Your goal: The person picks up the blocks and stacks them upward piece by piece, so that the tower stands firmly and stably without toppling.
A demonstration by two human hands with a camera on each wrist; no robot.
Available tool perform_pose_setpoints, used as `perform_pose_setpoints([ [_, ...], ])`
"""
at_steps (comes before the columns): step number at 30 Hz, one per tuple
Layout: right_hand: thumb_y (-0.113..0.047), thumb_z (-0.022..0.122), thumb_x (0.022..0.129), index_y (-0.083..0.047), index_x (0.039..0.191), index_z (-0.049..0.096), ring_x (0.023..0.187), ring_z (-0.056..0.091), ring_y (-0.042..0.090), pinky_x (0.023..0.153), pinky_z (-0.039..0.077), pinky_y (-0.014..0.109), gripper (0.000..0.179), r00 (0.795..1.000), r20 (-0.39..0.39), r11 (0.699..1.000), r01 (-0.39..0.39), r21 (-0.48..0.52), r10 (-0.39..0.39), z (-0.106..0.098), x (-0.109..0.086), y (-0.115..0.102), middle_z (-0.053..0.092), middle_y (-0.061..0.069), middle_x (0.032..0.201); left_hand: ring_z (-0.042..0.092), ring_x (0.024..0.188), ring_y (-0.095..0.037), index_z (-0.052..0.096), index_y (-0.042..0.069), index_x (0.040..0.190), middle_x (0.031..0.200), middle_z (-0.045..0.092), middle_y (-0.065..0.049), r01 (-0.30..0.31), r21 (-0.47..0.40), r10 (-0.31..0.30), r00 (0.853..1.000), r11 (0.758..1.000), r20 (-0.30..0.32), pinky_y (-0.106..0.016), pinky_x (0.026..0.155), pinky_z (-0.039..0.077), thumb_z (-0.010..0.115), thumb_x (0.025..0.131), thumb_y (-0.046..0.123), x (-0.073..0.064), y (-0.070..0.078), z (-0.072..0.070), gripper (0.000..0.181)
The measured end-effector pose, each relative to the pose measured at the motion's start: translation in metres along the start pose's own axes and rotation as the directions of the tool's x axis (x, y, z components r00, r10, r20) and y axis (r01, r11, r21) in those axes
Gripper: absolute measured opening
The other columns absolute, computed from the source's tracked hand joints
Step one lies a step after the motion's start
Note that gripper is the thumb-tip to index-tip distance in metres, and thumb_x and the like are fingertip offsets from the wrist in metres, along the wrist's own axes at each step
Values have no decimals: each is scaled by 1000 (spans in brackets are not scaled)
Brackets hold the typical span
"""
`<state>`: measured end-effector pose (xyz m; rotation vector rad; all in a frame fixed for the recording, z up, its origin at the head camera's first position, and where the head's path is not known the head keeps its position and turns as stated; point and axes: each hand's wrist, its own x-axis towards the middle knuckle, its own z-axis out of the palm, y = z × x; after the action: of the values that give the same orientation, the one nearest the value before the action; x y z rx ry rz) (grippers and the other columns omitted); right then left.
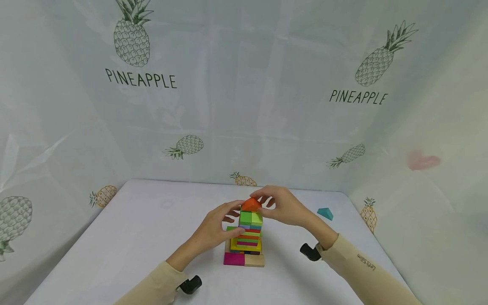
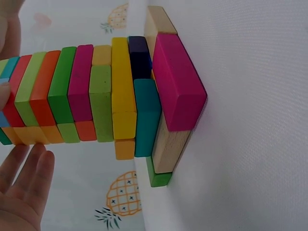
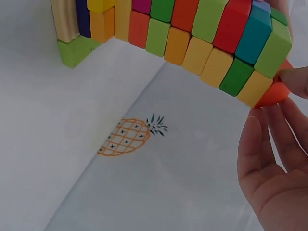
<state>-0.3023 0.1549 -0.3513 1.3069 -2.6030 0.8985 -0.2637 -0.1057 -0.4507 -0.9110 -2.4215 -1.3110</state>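
A tall stack of colored wooden blocks stands upright on the white table. On its top sits an orange triangular block, which my right hand pinches between thumb and fingers. My left hand touches the upper stack, fingers fairly straight along one side and thumb against the front. In the left wrist view, a magenta block lies at the base below a yellow block. From the right wrist, the orange block is partly hidden by the right thumb and a light green block.
A teal block lies on the table to the right, beyond the right forearm. Behind the table hangs a pale curtain printed with pineapples. A black wrist camera is worn on each arm.
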Motion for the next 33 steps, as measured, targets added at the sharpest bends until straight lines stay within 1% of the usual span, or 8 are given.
perform_pose_setpoints([
  [6, -12, 82, 93, -13, 130, 74, 102, 68, 16, 83, 63, 33, 38, 1000, 1, 1000, -27, -7, 27, 2, 1, 2, 74, -5, 119, 66, 122, -19, 45, 32, 159, 146, 61, 4, 8, -6, -8, 1000, 1000, 3, -37, 97, 61, 85, 93, 31, -1, 0, -1, 77],
  [14, -14, 82, 94, -14, 132, 73, 103, 69, 22, 82, 63, 31, 39, 1000, -5, 1000, -19, -10, 19, 1, 0, 4, 74, -4, 120, 66, 122, -23, 45, 31, 160, 146, 61, 3, 5, -6, -5, 1000, 1000, 5, -41, 97, 61, 84, 93, 32, -1, 1, -1, 77],
  [17, -15, 81, 95, -14, 136, 71, 104, 69, 23, 83, 63, 33, 42, 1000, -15, 1000, -24, -8, 24, -3, -4, 6, 73, -1, 123, 66, 123, -24, 45, 32, 160, 146, 61, 3, 10, -5, -10, 1000, 1000, 4, -39, 97, 61, 85, 93, 32, 0, 1, -1, 78],
  [21, -15, 80, 96, -16, 139, 69, 105, 68, 18, 86, 63, 35, 44, 997, -57, 999, -45, -14, 44, -17, -17, 18, 72, 0, 125, 66, 124, -22, 45, 34, 159, 147, 60, 6, 18, -6, -18, 1000, 1000, 6, -33, 98, 60, 85, 93, 31, 0, 1, 0, 78],
  [25, -12, 80, 96, -15, 139, 68, 104, 69, 18, 85, 63, 36, 45, 990, -108, 995, -94, -41, 90, -35, -43, 47, 72, 0, 126, 66, 124, -20, 45, 33, 159, 147, 59, 7, 14, -4, -14, 1000, 1000, 11, -30, 99, 59, 85, 93, 29, 1, 2, 0, 77],
  [28, -10, 81, 95, -12, 139, 68, 105, 70, 24, 84, 63, 36, 46, 978, -142, 985, -160, -59, 150, -46, -67, 79, 72, 6, 128, 66, 124, -22, 45, 32, 159, 148, 59, 6, 6, -4, -6, 1000, 1000, 13, -31, 99, 59, 85, 93, 29, 1, 2, 0, 77],
  [30, -10, 81, 95, -9, 139, 67, 106, 70, 29, 84, 63, 37, 46, 967, -165, 974, -211, -82, 195, -50, -84, 104, 71, 11, 130, 66, 124, -24, 45, 31, 159, 147, 60, 5, 4, -9, -4, 1000, 1000, 11, -34, 99, 60, 85, 93, 28, 1, 2, 0, 77],
  [33, -11, 80, 96, -5, 138, 67, 108, 70, 35, 85, 63, 40, 45, 939, -184, 943, -314, -112, 291, -55, -107, 137, 69, 17, 134, 66, 124, -28, 46, 29, 159, 147, 60, 3, 3, -13, -3, 1000, 1000, 5, -37, 98, 61, 86, 92, 27, 0, 1, 0, 77],
])
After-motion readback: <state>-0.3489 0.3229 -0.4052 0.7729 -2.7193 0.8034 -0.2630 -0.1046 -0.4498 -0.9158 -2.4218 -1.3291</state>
